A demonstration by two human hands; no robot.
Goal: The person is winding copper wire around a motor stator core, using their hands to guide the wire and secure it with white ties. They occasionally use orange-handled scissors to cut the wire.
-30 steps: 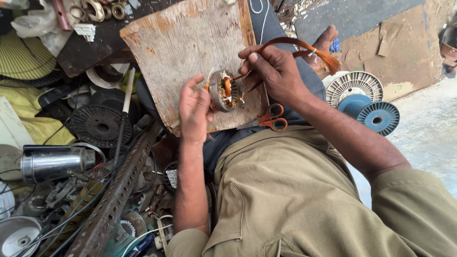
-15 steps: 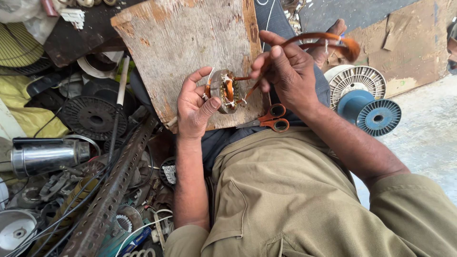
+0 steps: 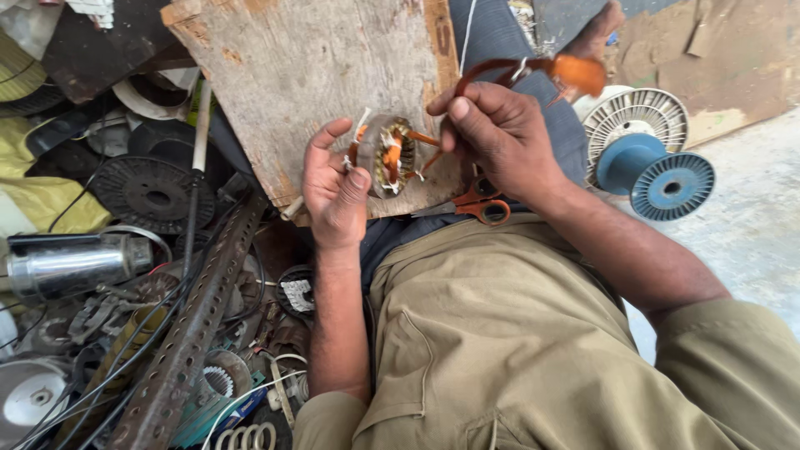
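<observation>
My left hand (image 3: 335, 187) fingers wrapped around motor stator (image 3: 385, 156), right hand (image 3: 500, 137) at three o'clock pinching copper coil (image 3: 533, 71), orange scissors (image 3: 477, 202) at five o'clock on wooden board (image 3: 292, 75)

Right hand (image 3: 500, 142) drawn up and away from stator (image 3: 385, 154), fingers now pinched on copper wire loop (image 3: 533, 71) rather than resting against the core. Loop swung higher and further right, its orange-taped end (image 3: 581, 73) now over the dark trouser leg. Left hand (image 3: 335, 185) shifted from cupping the core's underside to gripping its left edge, index finger raised. Stator turned slightly, orange slot insulation more exposed. Scissors (image 3: 477, 204) partly covered before, handles now showing below the right wrist.
</observation>
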